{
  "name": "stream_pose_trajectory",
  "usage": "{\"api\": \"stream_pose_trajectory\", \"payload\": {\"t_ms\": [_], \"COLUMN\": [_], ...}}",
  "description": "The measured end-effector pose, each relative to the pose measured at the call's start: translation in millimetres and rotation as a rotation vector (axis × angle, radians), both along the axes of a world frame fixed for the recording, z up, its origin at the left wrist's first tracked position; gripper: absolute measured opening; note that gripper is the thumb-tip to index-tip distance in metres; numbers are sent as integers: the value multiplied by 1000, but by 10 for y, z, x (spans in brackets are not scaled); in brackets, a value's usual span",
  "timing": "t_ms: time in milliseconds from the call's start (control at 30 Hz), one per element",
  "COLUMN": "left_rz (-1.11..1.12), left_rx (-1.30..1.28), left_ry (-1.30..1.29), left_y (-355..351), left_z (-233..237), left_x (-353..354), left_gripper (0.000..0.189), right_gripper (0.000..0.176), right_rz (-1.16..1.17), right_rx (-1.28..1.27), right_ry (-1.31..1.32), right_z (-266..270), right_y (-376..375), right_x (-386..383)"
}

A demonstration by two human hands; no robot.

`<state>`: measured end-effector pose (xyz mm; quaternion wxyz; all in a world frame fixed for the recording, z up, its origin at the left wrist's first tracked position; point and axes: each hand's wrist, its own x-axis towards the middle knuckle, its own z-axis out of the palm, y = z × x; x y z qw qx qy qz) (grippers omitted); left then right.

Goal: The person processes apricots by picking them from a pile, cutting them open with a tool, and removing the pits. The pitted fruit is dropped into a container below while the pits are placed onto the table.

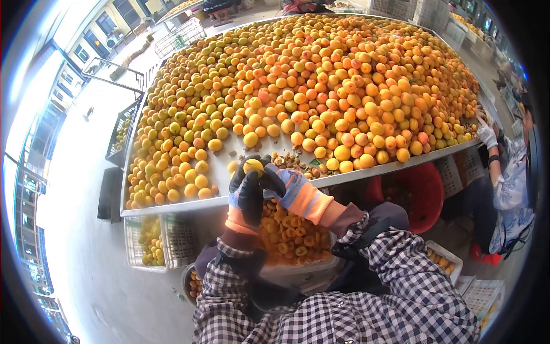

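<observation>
Both my hands wear knitted gloves with black palms and fingers and orange cuffs. They meet at the near edge of a metal table [229, 148] heaped with apricots [366, 92]. A yellow apricot [253, 167] is held between them. My left hand [246, 192] grips it from the left with closed fingers. From the right, the bent fingertips of my right hand [286, 186] press against the same fruit; part of them is hidden. Just beyond the hands lies a small pile of brown apricot pits [288, 160]. Below them stands a crate of halved apricots [292, 235].
A red tub [421, 198] stands under the table to the right. White crates [180, 241] with apricots are at the lower left. At the right edge, another person's gloved hand [487, 135] is at the table. A dark crate [119, 137] sits by the left side.
</observation>
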<state>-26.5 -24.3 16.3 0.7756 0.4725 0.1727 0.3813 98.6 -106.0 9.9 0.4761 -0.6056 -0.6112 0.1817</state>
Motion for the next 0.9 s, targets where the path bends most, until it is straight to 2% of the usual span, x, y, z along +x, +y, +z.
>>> {"api": "stream_pose_trajectory", "payload": {"t_ms": [33,67,100,167,200,367,433,467,500,600,667,800,867,900], "left_rz": [-11,-132,-133,-72,-96,21,20,-93,-95,-62,-60,-56,-3,-1], "left_rx": [-155,-159,-161,215,251,352,-107,-248,-248,-124,306,359,177,-57], "left_ry": [-71,-90,-90,210,254,157,-85,-101,-100,-19,206,234,83,-24], "left_y": [-34,-91,-9,219,262,94,-58,-33,-32,30,226,212,78,-38], "left_z": [43,290,233,142,160,67,48,72,86,125,120,158,73,64], "left_x": [15,13,-12,-83,-116,9,121,88,86,61,-32,-45,39,135], "left_gripper": [46,45,45,45,45,41,42,45,45,46,46,44,47,44], "right_gripper": [40,40,40,35,35,26,25,24,24,23,23,24,25,25], "right_rz": [0,1,1,34,34,1,-20,-35,-37,-45,32,34,-24,-28], "right_rx": [-46,-92,-94,-106,-107,-97,-65,-37,-36,-139,-89,-139,-67,-63], "right_ry": [-31,-61,-61,12,9,91,76,54,55,42,90,61,101,105], "right_z": [13,18,-18,-40,1,29,-101,-73,-50,2,-7,4,24,14], "right_y": [12,19,41,105,80,-11,87,117,109,63,41,20,16,31], "right_x": [7,11,26,63,64,2,-70,-87,-80,-24,26,32,-23,-43]}}
